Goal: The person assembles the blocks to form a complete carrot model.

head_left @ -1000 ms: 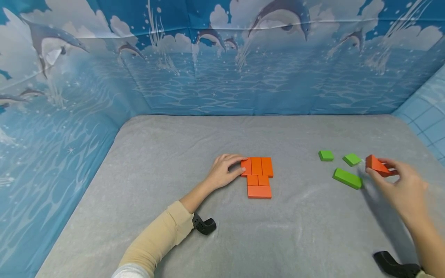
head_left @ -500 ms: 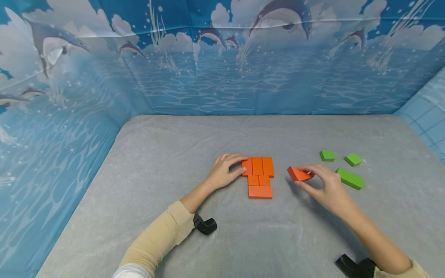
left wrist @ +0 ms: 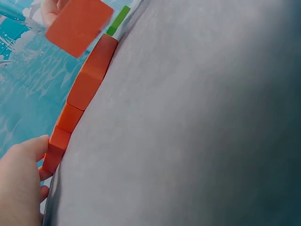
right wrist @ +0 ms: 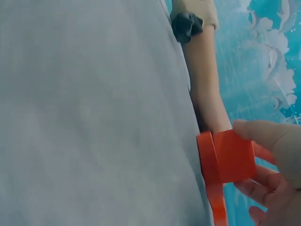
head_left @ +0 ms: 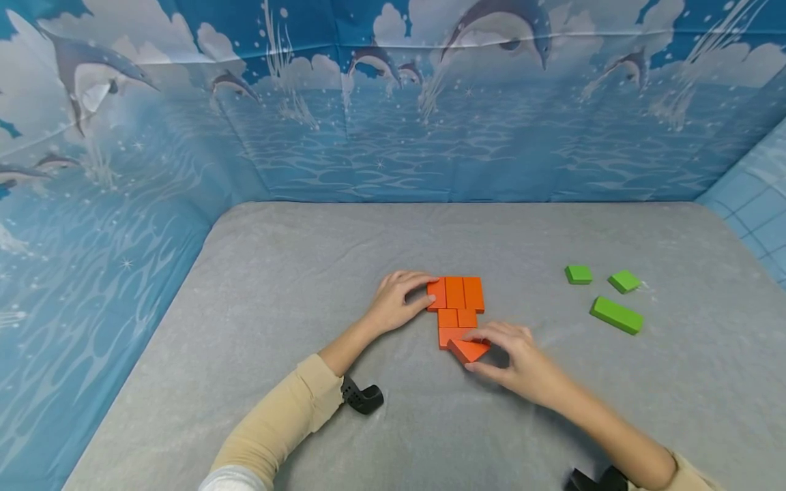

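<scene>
Head view: the right hand (head_left: 522,365) pinches a smooth orange wedge (head_left: 469,351), raised and partly hiding the lowest of the flat rectangular orange blocks (head_left: 454,293) on soft grey cloth (head_left: 344,252). Thumb and finger spread, the left hand (head_left: 396,300) touches their left side; green blocks (head_left: 617,316) lie well apart.

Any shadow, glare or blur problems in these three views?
Head: fairly even light, orange blocks clear, soft shadow below the right forearm on the grey cloth; left wrist: the cloth darkens toward the right edge, the held orange block looks slightly soft; right wrist: picture somewhat soft; no strong glare in any.
</scene>
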Demonstrator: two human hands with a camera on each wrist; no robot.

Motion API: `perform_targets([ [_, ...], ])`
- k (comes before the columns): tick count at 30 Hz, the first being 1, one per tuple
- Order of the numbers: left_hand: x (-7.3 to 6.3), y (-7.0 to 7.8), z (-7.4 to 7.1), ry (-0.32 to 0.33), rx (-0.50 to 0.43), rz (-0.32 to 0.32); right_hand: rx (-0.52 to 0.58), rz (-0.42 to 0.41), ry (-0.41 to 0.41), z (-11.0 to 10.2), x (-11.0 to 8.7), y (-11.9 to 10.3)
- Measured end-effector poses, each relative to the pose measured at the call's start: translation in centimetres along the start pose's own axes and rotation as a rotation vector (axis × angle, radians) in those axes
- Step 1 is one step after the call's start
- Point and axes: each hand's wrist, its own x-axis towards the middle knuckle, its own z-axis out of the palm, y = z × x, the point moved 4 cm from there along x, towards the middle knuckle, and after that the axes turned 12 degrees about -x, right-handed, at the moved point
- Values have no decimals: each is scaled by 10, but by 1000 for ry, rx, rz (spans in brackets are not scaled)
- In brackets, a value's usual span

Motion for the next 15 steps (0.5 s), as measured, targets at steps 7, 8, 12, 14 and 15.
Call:
perform_targets([
  [7, 0, -1, 1, 4, 2, 0, -23, -21, -17, 12, -1, -2],
  [8, 0, -1, 1, 5, 3, -1, -26, -21, -20, 13, -1, -2],
  [12, -1, 0, 1, 6, 3, -2, -33, -20, -28, 15, 0, -2],
  [14, -1, 0, 1, 8, 2, 0, -39, -20, -30, 16, 0, -2],
  [15, -1, -1, 1, 8, 0, 0, -39, -19, -30, 16, 0, -2],
])
